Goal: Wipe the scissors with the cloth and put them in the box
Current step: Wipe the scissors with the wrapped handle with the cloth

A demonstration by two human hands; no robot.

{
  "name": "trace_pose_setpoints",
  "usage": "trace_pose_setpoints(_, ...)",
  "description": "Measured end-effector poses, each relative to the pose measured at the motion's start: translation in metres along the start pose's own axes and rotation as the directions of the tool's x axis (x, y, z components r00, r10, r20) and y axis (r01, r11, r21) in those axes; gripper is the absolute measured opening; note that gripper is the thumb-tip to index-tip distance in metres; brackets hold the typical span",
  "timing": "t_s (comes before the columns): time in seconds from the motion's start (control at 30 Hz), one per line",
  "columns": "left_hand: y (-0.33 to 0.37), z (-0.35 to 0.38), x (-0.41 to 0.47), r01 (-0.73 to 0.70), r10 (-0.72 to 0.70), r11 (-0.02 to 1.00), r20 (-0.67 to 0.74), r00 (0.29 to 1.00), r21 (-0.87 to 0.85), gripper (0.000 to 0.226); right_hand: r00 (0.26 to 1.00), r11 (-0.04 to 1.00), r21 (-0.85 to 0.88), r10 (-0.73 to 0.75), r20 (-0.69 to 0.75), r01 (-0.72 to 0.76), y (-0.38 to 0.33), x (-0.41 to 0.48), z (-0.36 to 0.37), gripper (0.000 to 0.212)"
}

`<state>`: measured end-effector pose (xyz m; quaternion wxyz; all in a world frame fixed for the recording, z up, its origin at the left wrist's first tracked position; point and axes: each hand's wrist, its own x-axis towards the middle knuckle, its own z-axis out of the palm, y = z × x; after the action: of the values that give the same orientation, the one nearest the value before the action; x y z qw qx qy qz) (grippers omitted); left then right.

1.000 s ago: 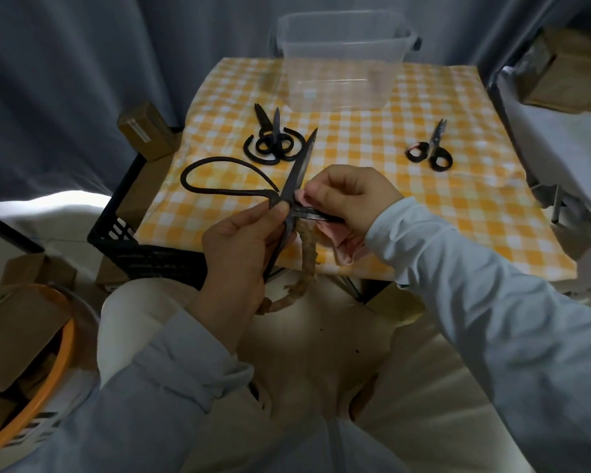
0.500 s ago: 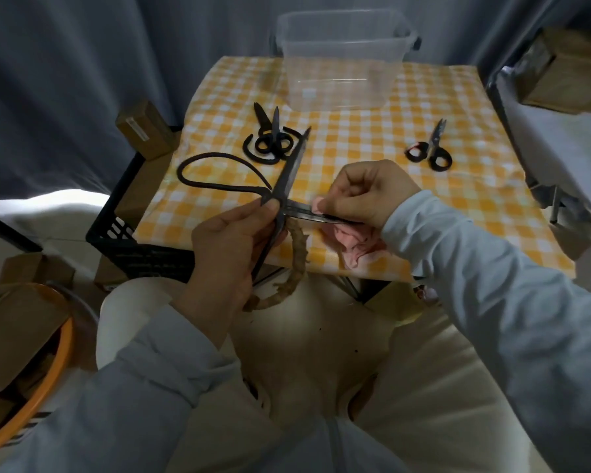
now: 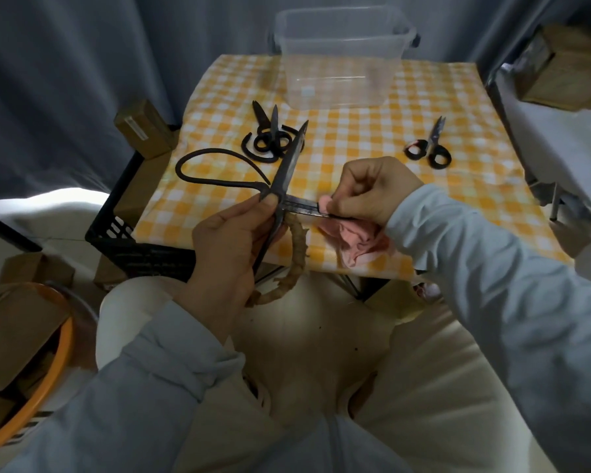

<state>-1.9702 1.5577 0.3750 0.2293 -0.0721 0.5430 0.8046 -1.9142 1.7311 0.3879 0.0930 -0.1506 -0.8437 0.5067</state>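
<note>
From the head view, the left hand grips the big scissors at the pivot, blades spread, above the table's near edge. The right hand pinches the pink cloth around one blade. The clear box stands at the far edge.

Left hand curled, gripping; right hand pinching.

Dim overall. Soft light from above is brightest on the checked tablecloth beyond the fingers. The sleeves below them sit in shadow. Corners darken, edges bow with wide-angle distortion, and detail is slightly soft.
</note>
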Motion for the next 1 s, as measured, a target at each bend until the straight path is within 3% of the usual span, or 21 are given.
trace_pose_setpoints(0.2, -0.001, -0.002, 0.000, 0.032, -0.032, 0.999, -0.004, 0.999, 0.010, 0.011, 1.000, 1.000, 0.007, 0.007, -0.023, -0.007, 0.018, -0.003, -0.011, 0.027)
trace_pose_setpoints(0.33, 0.004, -0.008, 0.007, 0.002, -0.002, 1.000, -0.041, 0.999, -0.003, 0.006, 0.979, 0.998, -0.037, 0.047, -0.196, -0.055, 0.028, -0.008, -0.032, 0.019)
trace_pose_setpoints(0.43, 0.001, -0.002, 0.005, 0.009, -0.009, 1.000, -0.033, 0.999, 0.011, 0.012, 0.942, 0.988, -0.021, -0.150, -0.299, 0.150, 0.009, -0.013, -0.019, 0.014)
trace_pose_setpoints(0.5, -0.002, 0.004, 0.003, 0.030, -0.030, 1.000, -0.034, 0.999, -0.004, 0.019, 0.862, 0.888, -0.238, -0.445, -0.240, 0.392, -0.004, -0.015, 0.003, 0.011)
trace_pose_setpoints(0.57, -0.002, 0.008, 0.002, 0.046, -0.047, 0.999, -0.032, 0.998, -0.025, 0.023, 0.761, 0.675, -0.490, -0.647, -0.034, 0.552, -0.002, -0.012, 0.019, 0.012)
trace_pose_setpoints(0.63, -0.001, 0.007, 0.002, 0.048, -0.049, 0.998, -0.025, 0.998, -0.031, 0.024, 0.737, 0.542, -0.609, -0.668, 0.105, 0.579, 0.009, -0.008, 0.017, 0.023)
trace_pose_setpoints(0.73, 0.000, -0.001, 0.002, 0.004, -0.003, 1.000, -0.024, 1.000, 0.020, 0.019, 0.807, 0.574, -0.669, -0.588, 0.064, 0.472, 0.024, -0.005, -0.002, 0.026)
trace_pose_setpoints(0.83, 0.001, -0.003, 0.003, -0.030, 0.031, 0.999, -0.037, 0.999, 0.033, 0.011, 0.898, 0.840, -0.510, -0.357, -0.258, 0.187, 0.015, -0.004, -0.022, 0.014)
trace_pose_setpoints(0.9, -0.002, 0.001, 0.002, -0.054, 0.055, 0.996, -0.021, 0.998, 0.068, 0.008, 0.867, 0.983, -0.140, -0.171, -0.467, 0.118, -0.005, 0.003, -0.030, 0.009)
trace_pose_setpoints(1.0, -0.006, 0.007, -0.002, -0.080, 0.080, 0.993, 0.000, 0.997, 0.091, 0.015, 0.820, 0.971, 0.203, 0.016, -0.573, 0.124, -0.036, 0.014, -0.039, 0.008)
